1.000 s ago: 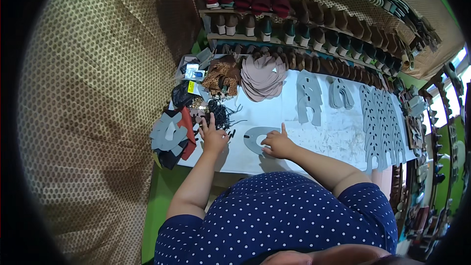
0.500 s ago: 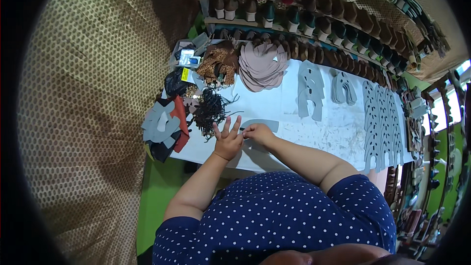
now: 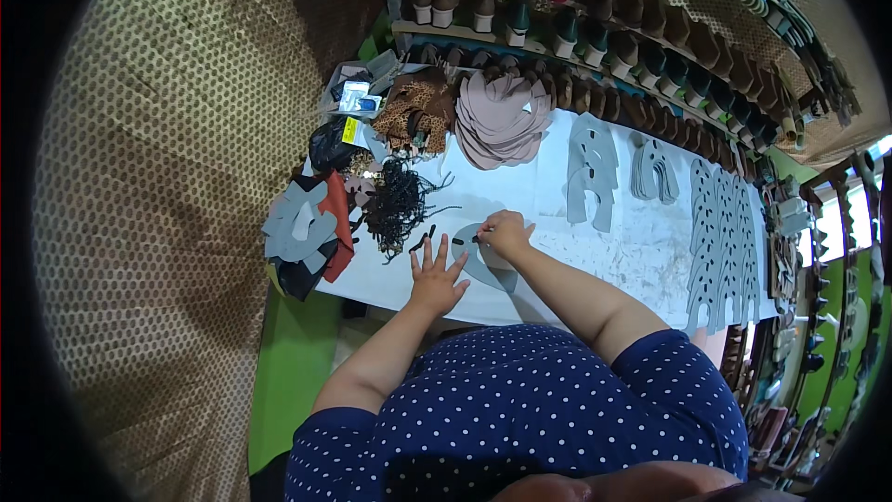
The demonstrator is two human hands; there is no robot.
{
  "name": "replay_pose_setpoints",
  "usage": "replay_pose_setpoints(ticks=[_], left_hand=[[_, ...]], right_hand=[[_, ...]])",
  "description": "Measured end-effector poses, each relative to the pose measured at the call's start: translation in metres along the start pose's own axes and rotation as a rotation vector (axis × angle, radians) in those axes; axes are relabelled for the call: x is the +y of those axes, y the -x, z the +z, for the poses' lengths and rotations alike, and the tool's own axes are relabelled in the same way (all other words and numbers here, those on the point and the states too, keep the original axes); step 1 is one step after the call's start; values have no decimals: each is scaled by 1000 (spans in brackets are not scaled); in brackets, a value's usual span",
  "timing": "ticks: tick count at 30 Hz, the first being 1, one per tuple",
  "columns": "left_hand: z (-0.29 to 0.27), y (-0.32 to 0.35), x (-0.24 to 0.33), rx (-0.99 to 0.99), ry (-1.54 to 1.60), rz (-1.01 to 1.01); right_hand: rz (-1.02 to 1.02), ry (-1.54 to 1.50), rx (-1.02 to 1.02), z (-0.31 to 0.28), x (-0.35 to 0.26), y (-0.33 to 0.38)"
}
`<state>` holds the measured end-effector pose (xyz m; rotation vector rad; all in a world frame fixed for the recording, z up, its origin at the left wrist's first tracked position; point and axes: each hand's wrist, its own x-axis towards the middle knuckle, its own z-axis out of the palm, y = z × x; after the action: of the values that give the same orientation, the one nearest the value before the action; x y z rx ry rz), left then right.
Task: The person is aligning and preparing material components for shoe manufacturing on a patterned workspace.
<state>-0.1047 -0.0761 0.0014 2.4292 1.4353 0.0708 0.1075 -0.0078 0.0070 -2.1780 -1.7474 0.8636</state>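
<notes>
A curved grey shoe-upper piece (image 3: 491, 271) lies on the white-covered table in front of me, with a small black strip (image 3: 456, 241) on it. My right hand (image 3: 505, 234) is over the piece's right part, its fingertips pinched on another small black strip (image 3: 477, 239) against the grey surface. My left hand (image 3: 438, 283) is open, fingers spread, on the table beside the piece's left edge, holding nothing. Just beyond its fingertips lie a few loose black strips (image 3: 426, 238). A tangled heap of black strips (image 3: 398, 200) sits farther left.
Stacked pinkish-beige pieces (image 3: 502, 121) and leopard-print material (image 3: 413, 112) lie at the back. Grey cut pieces (image 3: 591, 172) and rows of punched grey pieces (image 3: 720, 242) spread to the right. Grey and red scraps (image 3: 302, 223) pile at the left edge. Shoe shelves (image 3: 548, 51) stand behind.
My hands have moved apart: the right went right and slightly up onto the grey piece, the left dropped lower, fingers spread. The grey piece has turned and shows more; loose black strips are uncovered.
</notes>
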Motion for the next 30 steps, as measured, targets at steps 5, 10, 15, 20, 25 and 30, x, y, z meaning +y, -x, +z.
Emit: replay_pose_setpoints(ticks=[5, 10, 15, 20, 25, 30], left_hand=[[2, -2, -1, 31, 20, 17], [2, -2, -2, 40, 29, 10], [-2, -3, 0, -7, 36, -11], [4, -5, -2, 68, 44, -139], [-4, -6, 0, 23, 41, -179], [-5, -19, 0, 136, 123, -195]], right_hand=[[4, 42, 14, 7, -2, -5], [-7, 49, 32, 12, -2, 0], [-204, 122, 221, 22, 8, 11], [-529, 203, 227, 20, 40, 20], [-647, 429, 58, 1, 54, 29], [-655, 446, -79, -11, 50, 33]])
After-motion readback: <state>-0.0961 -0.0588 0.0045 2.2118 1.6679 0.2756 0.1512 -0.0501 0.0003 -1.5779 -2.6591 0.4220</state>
